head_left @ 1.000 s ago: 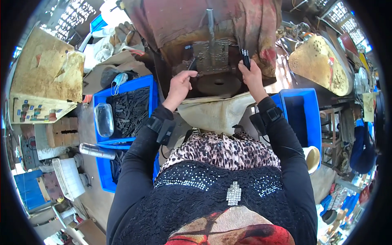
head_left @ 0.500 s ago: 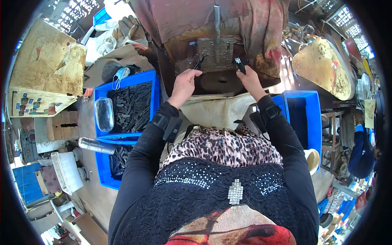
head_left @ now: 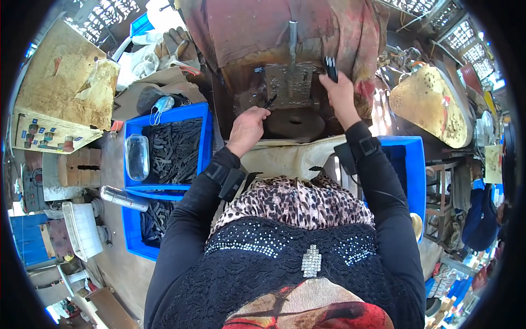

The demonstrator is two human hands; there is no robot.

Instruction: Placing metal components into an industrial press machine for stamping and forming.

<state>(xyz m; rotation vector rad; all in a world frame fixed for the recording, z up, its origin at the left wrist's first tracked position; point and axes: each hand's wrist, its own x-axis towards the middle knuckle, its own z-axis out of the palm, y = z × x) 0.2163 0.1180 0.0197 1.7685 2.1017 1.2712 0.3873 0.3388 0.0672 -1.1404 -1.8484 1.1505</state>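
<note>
My left hand (head_left: 247, 130) pinches a thin dark metal strip (head_left: 270, 101) at the near left of a wet machine basin. In my right hand (head_left: 341, 97) is a small stack of dark metal strips (head_left: 331, 70) with bright ends, held upright near the basin's right side. Between the hands, a rough wet metal block (head_left: 286, 85) stands under a vertical pipe (head_left: 293, 41). Nearer to me lies a round grey disc (head_left: 298, 125) with a hole in its middle. Both hands are apart from the block and disc.
On the left, a blue crate (head_left: 206, 137) holds many dark strips (head_left: 174, 145) and a clear plastic container (head_left: 137, 158). A steel flask (head_left: 125, 198) lies across a second crate. Another blue crate (head_left: 413, 164) stands right. Stained red cloth (head_left: 263, 22) drapes over the machine.
My right hand has moved up and away from me with its stack, toward the cloth on the right. My left hand has dropped slightly nearer, still pinching its strip.
</note>
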